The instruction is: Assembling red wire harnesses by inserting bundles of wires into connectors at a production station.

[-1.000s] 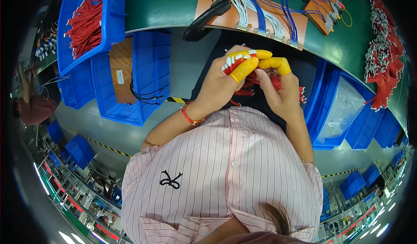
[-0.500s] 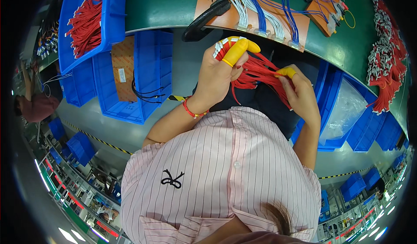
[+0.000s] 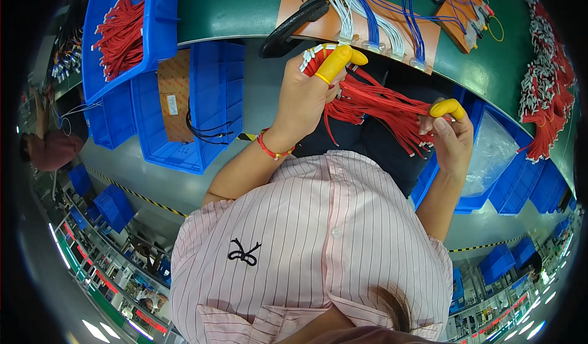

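A bundle of red wires (image 3: pixel 380 108) with white connectors at one end stretches between my hands, above my lap. My left hand (image 3: pixel 306 93), with yellow finger cots on it, is closed round the connector end. At the bundle's other end my right hand (image 3: pixel 450 129), also wearing yellow cots, pinches some of the wire ends between thumb and fingers. Several loose ends hang just left of the right hand. How many wires the right fingers hold is hidden.
A green bench (image 3: pixel 245 7) carries an orange board (image 3: pixel 300 22) with white and blue wires, a black handle-like part (image 3: pixel 294 28) and a heap of red wires (image 3: pixel 545 93) at right. A blue bin (image 3: pixel 160 31) of red wires is at left. Blue crates (image 3: pixel 211 99) sit below.
My right hand has moved right and slightly down, drawing the wires out toward the right. The left hand stays nearly in place with its grip unchanged.
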{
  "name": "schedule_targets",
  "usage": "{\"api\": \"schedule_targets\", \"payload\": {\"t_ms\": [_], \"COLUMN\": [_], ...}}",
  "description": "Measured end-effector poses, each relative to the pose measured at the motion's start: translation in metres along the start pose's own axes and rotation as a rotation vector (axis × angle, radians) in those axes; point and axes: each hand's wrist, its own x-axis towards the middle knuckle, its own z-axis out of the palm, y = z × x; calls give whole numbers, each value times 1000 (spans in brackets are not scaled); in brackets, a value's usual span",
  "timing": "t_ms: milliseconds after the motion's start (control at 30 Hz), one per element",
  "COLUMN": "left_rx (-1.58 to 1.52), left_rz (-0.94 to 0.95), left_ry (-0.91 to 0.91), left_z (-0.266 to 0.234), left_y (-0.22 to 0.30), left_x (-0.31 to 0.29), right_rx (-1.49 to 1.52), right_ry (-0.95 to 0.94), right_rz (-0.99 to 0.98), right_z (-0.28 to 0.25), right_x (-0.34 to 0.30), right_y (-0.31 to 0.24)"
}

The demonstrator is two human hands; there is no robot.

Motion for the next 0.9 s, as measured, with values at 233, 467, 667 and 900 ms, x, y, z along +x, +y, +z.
{"api": "schedule_targets", "payload": {"t_ms": [233,467,667,900], "left_rx": [-48,-96,-86,-189], "left_rz": [34,71,-84,-223], "left_ry": [69,92,-38,-103], "left_z": [4,11,-2,-9], "left_y": [-3,-3,14,20], "left_x": [1,4,6,-11], "right_rx": [192,90,-27,-42], "right_ry": [-64,37,177,242], "right_rz": [-80,-22,-54,-64], "right_z": [25,50,65,74], "right_x": [13,21,36,40], "right_y": [13,17,16,11]}}
